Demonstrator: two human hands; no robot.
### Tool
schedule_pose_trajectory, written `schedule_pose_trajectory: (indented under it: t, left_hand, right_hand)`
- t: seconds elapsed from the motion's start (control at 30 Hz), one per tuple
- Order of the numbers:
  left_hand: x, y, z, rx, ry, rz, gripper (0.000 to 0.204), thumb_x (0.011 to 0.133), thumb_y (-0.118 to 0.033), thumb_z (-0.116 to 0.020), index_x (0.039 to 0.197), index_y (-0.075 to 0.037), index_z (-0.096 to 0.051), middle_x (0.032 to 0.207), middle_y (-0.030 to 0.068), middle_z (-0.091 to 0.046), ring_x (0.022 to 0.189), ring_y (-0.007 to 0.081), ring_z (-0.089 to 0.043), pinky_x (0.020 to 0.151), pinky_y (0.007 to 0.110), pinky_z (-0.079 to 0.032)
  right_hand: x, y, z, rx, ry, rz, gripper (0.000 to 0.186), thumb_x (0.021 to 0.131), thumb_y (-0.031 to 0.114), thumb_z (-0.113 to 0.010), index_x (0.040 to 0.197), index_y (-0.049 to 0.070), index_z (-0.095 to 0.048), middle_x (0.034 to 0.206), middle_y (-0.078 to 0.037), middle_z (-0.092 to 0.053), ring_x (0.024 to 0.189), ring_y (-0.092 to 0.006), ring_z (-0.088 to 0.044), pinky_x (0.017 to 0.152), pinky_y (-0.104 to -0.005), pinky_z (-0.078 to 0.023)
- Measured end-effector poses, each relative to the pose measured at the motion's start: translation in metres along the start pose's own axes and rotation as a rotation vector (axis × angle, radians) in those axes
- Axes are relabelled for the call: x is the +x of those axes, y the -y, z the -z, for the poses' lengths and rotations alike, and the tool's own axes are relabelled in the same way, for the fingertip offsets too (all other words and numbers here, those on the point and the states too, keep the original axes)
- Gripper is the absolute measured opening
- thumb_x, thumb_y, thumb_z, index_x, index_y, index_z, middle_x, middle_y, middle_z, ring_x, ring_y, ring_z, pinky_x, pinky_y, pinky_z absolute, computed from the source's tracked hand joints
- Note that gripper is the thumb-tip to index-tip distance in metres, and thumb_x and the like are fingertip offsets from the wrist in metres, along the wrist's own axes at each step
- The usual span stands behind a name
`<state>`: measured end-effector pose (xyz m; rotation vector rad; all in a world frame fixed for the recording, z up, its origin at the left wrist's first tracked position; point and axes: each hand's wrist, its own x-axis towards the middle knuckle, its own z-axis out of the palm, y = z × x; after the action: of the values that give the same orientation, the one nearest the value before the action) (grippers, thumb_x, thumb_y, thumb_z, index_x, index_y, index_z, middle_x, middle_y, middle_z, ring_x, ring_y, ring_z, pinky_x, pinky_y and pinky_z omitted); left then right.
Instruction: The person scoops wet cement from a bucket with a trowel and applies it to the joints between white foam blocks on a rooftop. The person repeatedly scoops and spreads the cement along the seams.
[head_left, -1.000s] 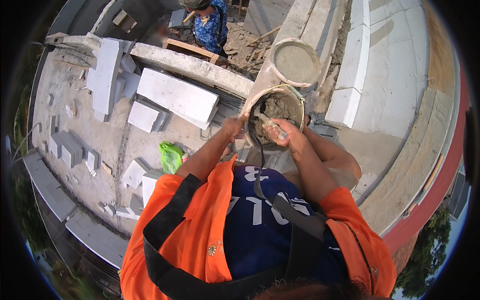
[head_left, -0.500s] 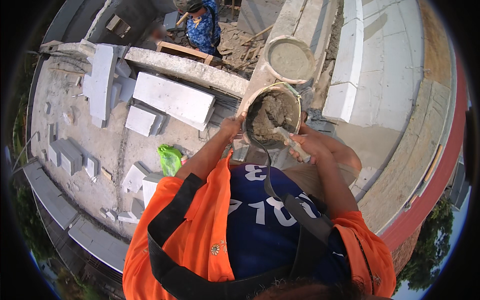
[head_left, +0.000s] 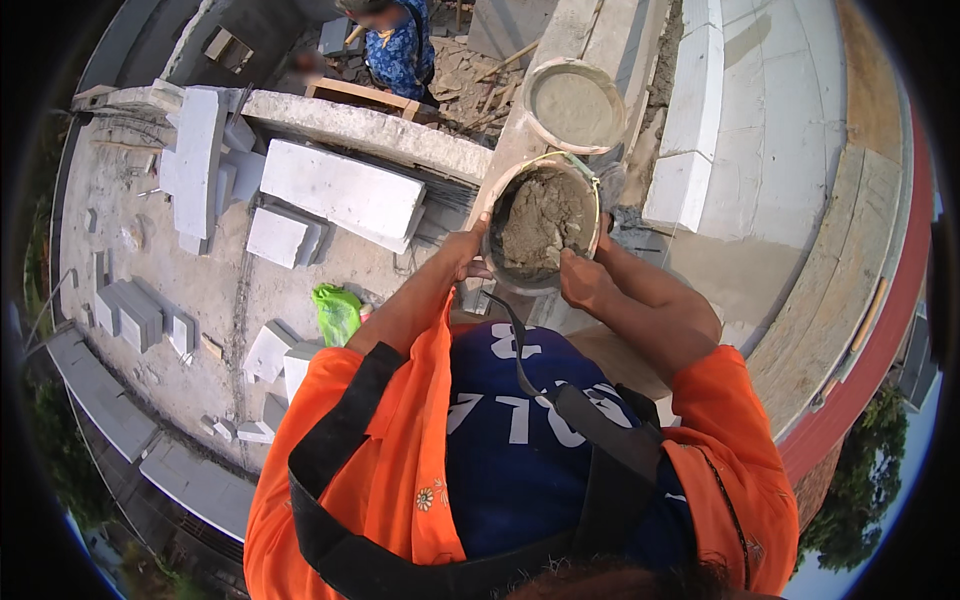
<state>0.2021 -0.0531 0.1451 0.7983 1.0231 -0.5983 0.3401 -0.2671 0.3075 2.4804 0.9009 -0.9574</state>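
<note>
A round bucket point(head_left: 501, 265) of wet grey mortar point(head_left: 540, 215) stands in front of me on the ledge. My left hand point(head_left: 468, 252) is at its near left side, thumb up by the rim and fingers curled against the outer wall. Over the near right rim, my right hand point(head_left: 588, 280) is closed round the handle of a trowel. Most of that tool is hidden by the fist and the mortar. A yellowish bail handle point(head_left: 596, 185) lies along the bucket's far right rim.
Beyond the bucket sits a second round tub point(head_left: 575, 105) with grey liquid. White blocks point(head_left: 340, 190) lie at the left, near a green plastic bag point(head_left: 337, 315). More white blocks point(head_left: 685, 120) line the right. A person point(head_left: 398, 50) in blue works behind the low wall point(head_left: 370, 130).
My right hand has drawn in toward the bucket and turned, so the trowel's handle no longer shows. My left hand has slid slightly down the bucket's side.
</note>
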Motion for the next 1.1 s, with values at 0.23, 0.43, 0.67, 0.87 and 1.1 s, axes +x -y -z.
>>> schedule_pose_trajectory:
  t: [0.23, 0.43, 0.67, 0.87, 1.1]
  left_hand:
    - [-0.002, -0.001, -0.007, -0.006, 0.089, -0.041, 0.097, 0.095, -0.078, -0.058, 0.150, 0.001, -0.052, 0.138, 0.0231, -0.063, 0.109, 0.0392, -0.072, 0.085, 0.050, -0.068]
    - [-0.004, 0.001, -0.006, -0.009, 0.056, -0.058, 0.100, 0.092, -0.081, -0.061, 0.149, 0.002, -0.054, 0.133, 0.0229, -0.068, 0.100, 0.0394, -0.076, 0.078, 0.049, -0.069]
    - [0.005, 0.007, -0.001, -0.023, -0.030, -0.063, 0.103, 0.092, -0.079, -0.064, 0.149, 0.006, -0.052, 0.140, 0.0271, -0.060, 0.097, 0.0403, -0.076, 0.074, 0.048, -0.069]
    - [0.003, 0.002, -0.003, 0.018, -0.057, -0.007, 0.102, 0.092, -0.077, -0.065, 0.147, 0.008, -0.052, 0.134, 0.0266, -0.062, 0.090, 0.0374, -0.075, 0.071, 0.047, -0.070]
    - [0.016, 0.009, 0.000, 0.008, -0.093, -0.066, 0.105, 0.091, -0.077, -0.067, 0.147, 0.010, -0.051, 0.134, 0.0280, -0.062, 0.088, 0.0412, -0.076, 0.063, 0.047, -0.069]
  right_hand:
    - [0.048, 0.002, -0.054, 0.157, 0.241, 0.134, 0.035, 0.099, 0.024, -0.068, 0.123, 0.001, -0.055, 0.088, -0.016, -0.070, 0.073, -0.0307, -0.069, 0.064, -0.0396, -0.050]
    - [0.052, -0.015, -0.082, 0.857, 0.483, 0.250, 0.024, 0.100, 0.024, -0.067, 0.109, 0.003, -0.059, 0.081, -0.011, -0.068, 0.063, -0.0243, -0.067, 0.051, -0.0338, -0.048]
    - [0.030, 0.009, -0.085, 1.662, 0.729, -0.224, 0.024, 0.102, 0.025, -0.065, 0.102, 0.001, -0.063, 0.076, -0.007, -0.066, 0.052, -0.0150, -0.060, 0.041, -0.0263, -0.045]
    - [0.041, -0.014, -0.091, 2.302, 1.072, -0.359, 0.031, 0.106, 0.025, -0.059, 0.120, -0.003, -0.060, 0.080, -0.005, -0.064, 0.051, -0.0103, -0.054, 0.044, -0.0249, -0.048]
    - [-0.005, -0.053, -0.066, 2.248, 0.909, -0.273, 0.035, 0.105, 0.030, -0.060, 0.122, -0.001, -0.061, 0.077, -0.003, -0.062, 0.053, -0.0070, -0.053, 0.044, -0.0224, -0.047]
